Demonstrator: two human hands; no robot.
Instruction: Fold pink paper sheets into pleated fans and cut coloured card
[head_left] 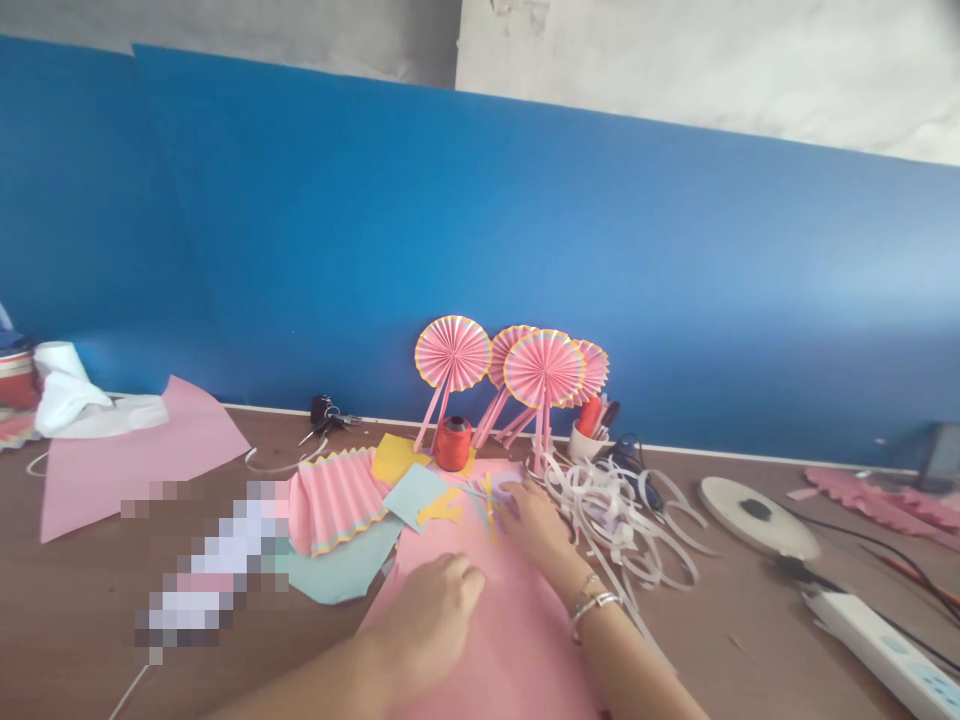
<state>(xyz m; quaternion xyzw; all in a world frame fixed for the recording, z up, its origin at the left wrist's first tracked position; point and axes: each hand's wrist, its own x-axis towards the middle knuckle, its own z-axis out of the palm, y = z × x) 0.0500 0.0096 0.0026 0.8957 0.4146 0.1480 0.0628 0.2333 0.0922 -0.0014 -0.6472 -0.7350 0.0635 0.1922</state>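
My left hand (pixel 442 605) rests low over a large pink paper sheet (pixel 502 650), its fingers curled in; whatever is inside them, if anything, is hidden. Farther forward, my right hand (pixel 538 528), with bracelets at the wrist, reaches over the sheet's far end, fingers stretched out and apart. It is at a small heap of scraps with thin yellow paper strips (pixel 491 500) and a light blue paper piece (pixel 415 497). A red thread spool (pixel 453 446) stands just beyond. To the left lies a pleated pink paper strip (pixel 337 500) with yellow and blue edging.
Several round pink paper fans (pixel 454 354) lean against the blue partition (pixel 375 220). Curled white strips (pixel 615 510) pile up at the right, near a cup (pixel 589 440) of tools. Farther right are a cream disc-shaped device (pixel 757 520) and a power strip (pixel 885 650). A blurred-out object (pixel 210 570) lies left.
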